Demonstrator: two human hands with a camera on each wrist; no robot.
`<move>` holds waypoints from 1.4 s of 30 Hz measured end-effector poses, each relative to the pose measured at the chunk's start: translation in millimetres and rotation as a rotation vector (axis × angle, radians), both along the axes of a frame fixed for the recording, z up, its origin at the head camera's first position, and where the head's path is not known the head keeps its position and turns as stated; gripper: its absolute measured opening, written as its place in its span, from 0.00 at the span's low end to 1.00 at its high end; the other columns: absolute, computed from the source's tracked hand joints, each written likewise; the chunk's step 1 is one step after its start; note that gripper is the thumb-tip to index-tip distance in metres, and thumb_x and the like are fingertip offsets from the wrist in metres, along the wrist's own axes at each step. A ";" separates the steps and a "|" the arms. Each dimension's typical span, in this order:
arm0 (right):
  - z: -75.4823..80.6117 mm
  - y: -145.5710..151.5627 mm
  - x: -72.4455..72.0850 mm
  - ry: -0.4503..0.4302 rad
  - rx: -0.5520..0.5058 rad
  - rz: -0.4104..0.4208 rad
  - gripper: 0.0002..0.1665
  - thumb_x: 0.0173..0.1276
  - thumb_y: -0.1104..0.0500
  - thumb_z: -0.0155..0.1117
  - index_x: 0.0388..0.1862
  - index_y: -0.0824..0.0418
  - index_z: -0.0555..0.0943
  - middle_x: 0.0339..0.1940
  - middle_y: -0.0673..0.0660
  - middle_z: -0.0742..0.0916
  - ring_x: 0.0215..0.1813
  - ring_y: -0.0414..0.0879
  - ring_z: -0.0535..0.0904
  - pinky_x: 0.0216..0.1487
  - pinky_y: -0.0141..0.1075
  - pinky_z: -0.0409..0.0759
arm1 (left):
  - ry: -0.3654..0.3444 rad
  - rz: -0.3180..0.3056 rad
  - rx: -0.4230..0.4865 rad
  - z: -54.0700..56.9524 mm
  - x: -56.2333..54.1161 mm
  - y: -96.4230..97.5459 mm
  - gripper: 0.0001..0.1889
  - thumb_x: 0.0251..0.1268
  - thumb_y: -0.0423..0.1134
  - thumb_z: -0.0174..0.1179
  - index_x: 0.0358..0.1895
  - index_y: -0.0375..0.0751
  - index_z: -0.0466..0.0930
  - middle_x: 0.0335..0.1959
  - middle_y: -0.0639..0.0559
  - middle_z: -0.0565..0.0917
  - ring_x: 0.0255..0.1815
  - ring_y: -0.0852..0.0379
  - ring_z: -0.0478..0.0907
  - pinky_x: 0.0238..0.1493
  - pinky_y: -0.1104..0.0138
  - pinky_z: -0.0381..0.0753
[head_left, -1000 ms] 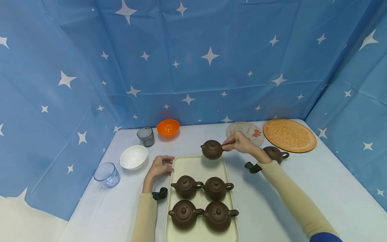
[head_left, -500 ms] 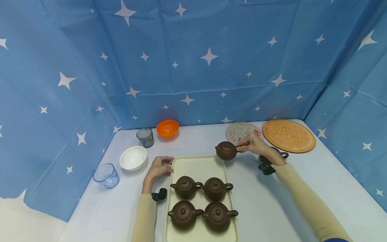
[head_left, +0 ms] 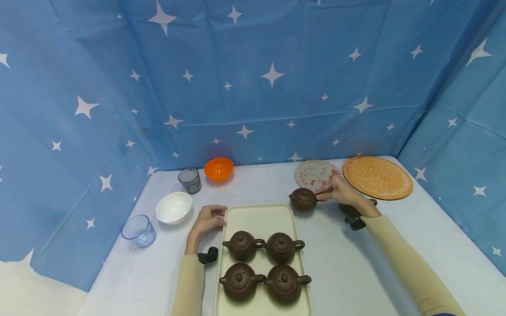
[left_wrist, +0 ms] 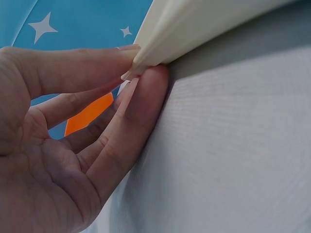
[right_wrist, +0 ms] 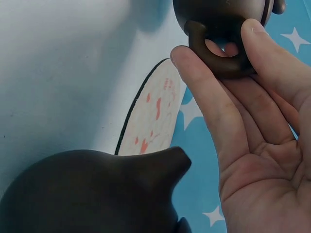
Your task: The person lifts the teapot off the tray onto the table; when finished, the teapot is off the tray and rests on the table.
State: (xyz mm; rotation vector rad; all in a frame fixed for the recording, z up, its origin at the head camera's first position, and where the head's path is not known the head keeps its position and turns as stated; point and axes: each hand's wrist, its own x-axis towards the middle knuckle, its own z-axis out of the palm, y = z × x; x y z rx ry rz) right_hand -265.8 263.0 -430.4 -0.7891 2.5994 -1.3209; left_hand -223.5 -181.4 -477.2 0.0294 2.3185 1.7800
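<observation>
My right hand (head_left: 339,192) pinches the handle (right_wrist: 222,65) of a brown teapot (head_left: 303,200), its body just left of my fingertips, beside the tray (head_left: 257,217), whose left edge my left hand (head_left: 207,219) pinches.

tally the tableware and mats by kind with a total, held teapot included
Brown teapots: 6 (4 on the tray, 1 in the right hand, 1 partly hidden behind the right wrist)
Bowls: 2 (white, orange)
Glasses: 2 (blue, grey)
Round mats: 2 (orange, bunny print)
Tray: 1
Total: 13
</observation>
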 end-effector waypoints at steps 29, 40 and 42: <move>-11.4 4.4 -1.2 -0.034 0.024 0.031 0.07 0.60 0.69 0.66 0.35 0.73 0.86 0.29 0.66 0.88 0.31 0.62 0.84 0.32 0.52 0.85 | 0.010 -0.004 -0.012 -1.7 -1.5 -1.6 0.27 0.44 0.18 0.60 0.55 0.25 0.76 0.43 0.34 0.80 0.30 0.55 0.82 0.29 0.60 0.88; -9.8 1.9 -1.5 0.004 0.155 -0.015 0.06 0.60 0.67 0.67 0.35 0.68 0.88 0.30 0.60 0.89 0.23 0.45 0.76 0.20 0.28 0.66 | 0.004 -0.051 0.004 24.0 12.4 2.5 0.27 0.46 0.18 0.58 0.56 0.19 0.73 0.45 0.27 0.78 0.31 0.53 0.82 0.32 0.59 0.88; -9.6 1.7 -0.8 0.007 0.167 -0.021 0.06 0.60 0.67 0.67 0.35 0.68 0.88 0.30 0.60 0.89 0.24 0.46 0.76 0.21 0.28 0.66 | 0.010 -0.039 -0.003 16.8 9.3 1.7 0.27 0.45 0.18 0.59 0.55 0.21 0.74 0.44 0.29 0.79 0.30 0.54 0.82 0.31 0.60 0.88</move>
